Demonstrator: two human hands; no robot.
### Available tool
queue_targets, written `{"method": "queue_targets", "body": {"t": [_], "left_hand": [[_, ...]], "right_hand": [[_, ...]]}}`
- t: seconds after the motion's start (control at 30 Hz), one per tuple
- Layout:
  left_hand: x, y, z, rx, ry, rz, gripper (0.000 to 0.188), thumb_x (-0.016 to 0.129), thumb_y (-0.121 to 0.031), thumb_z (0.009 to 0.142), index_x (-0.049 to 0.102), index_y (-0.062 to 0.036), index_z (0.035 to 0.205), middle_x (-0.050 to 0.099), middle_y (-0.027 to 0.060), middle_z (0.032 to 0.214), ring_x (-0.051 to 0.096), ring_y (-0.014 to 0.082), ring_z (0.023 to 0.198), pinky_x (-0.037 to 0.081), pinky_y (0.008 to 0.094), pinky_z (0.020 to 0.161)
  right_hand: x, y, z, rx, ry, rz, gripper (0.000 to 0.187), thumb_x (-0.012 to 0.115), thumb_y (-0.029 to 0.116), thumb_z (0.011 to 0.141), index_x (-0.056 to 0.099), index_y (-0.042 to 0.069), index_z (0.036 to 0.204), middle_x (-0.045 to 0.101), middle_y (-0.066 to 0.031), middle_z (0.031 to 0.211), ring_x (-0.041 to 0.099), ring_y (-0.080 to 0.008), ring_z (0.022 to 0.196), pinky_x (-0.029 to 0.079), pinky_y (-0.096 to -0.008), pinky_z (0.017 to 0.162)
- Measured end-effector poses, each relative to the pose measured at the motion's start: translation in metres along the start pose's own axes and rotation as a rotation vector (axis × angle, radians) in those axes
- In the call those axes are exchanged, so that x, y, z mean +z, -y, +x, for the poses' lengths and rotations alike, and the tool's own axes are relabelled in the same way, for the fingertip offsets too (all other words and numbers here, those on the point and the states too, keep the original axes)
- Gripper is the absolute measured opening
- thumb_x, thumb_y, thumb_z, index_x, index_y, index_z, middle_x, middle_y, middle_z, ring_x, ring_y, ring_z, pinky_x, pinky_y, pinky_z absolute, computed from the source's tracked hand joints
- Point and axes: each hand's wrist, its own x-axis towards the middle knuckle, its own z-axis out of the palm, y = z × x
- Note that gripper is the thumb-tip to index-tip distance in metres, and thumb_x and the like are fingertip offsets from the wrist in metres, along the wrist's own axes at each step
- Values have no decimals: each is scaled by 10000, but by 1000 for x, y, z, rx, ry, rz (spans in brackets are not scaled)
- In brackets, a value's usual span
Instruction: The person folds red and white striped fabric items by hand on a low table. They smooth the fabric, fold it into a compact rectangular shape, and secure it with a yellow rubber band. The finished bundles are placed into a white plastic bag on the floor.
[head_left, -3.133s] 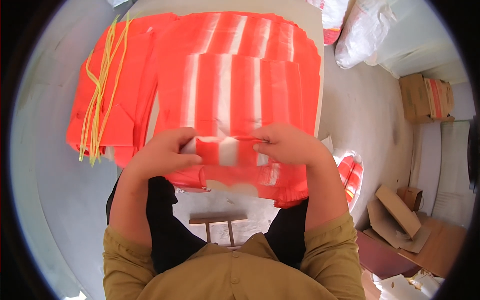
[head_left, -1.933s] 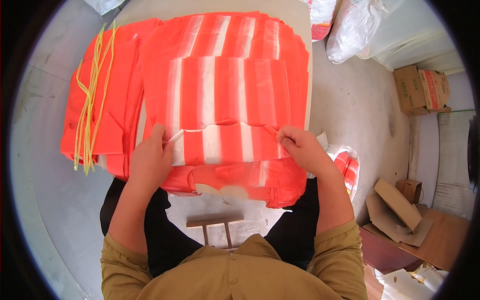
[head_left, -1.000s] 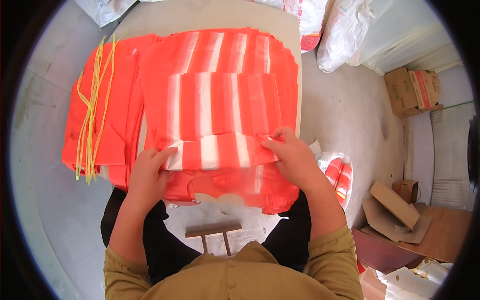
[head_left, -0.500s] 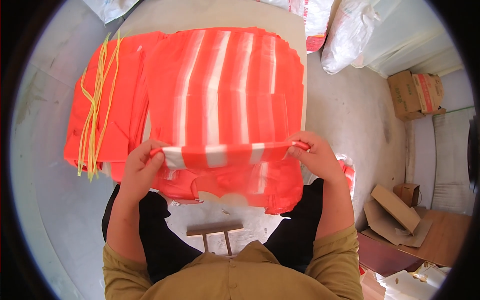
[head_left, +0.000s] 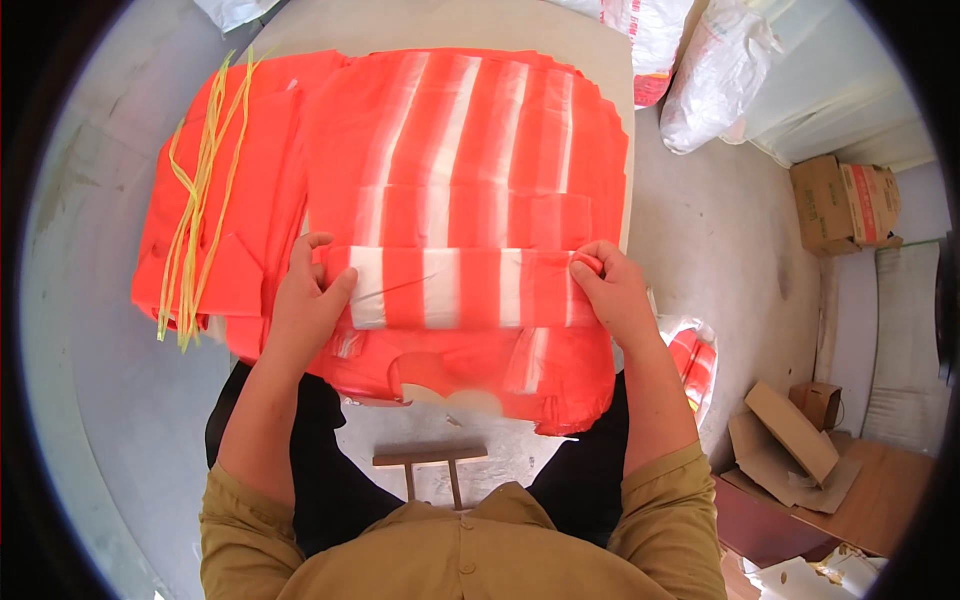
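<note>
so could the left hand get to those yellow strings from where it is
Probably yes: the strings lie uncovered on the orange bags just left of the left hand, nothing between, but it would have to let go of the folded strip.

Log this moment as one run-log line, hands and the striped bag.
left hand: pinching folded strip's left end | right hand: pinching right end | orange-and-white striped bag: folded band atop bag stack | yellow ties: left
</note>
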Motion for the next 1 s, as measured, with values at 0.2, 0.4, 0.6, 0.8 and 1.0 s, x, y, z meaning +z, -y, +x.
{"method": "queue_targets", "body": {"t": [0.2, 0.4, 0.6, 0.8, 1.0], "left_hand": [[-2, -8, -7, 33, 29, 102, 551, 627, -53, 988, 436, -74, 1504, 546, 15, 775, 507, 94, 721, 437, 256, 683], [-2, -13, -11, 1, 46, 132, 525, 621, -42, 993, 478, -104, 1495, 577, 29, 812, 505, 98, 742, 448, 270, 696], [-1, -12, -11, 72, -14, 259, 365, 639, -123, 993, 599, -107, 1356, 682, 156, 877, 655, 288, 745, 516, 389, 693], [-2, -19, -12, 244, -96, 583, 322, 685, -116, 945, 662, -88, 1265, 611, 127, 844, 622, 276, 758, 523, 372, 713], [0, -10, -9, 749, -117, 716, 421, 771, -127, 836, 684, -96, 1247, 651, 133, 1181, 633, 349, 1106, 517, 494, 920]], "right_hand": [[1, 8, -2, -88, -21, 24, 169, 667, 171, 994, 639, 7, 1026, 653, -68, 847, 602, -151, 805, 510, -321, 749], [-7, 17, -5, 57, 88, -33, 184, 645, 188, 1016, 601, 9, 1006, 628, -70, 823, 579, -154, 764, 498, -323, 720], [1, 9, -2, -78, -4, -103, 228, 657, 240, 1010, 612, 18, 1041, 659, -100, 843, 635, -211, 783, 511, -350, 728], [7, 17, -1, -48, -104, -341, 249, 684, 254, 979, 645, 39, 1098, 714, -134, 968, 683, -340, 903, 538, -431, 797], [3, 13, -7, -586, -187, -586, 366, 789, 186, 851, 656, 57, 1167, 668, -122, 1247, 626, -342, 1135, 513, -476, 942]]}}
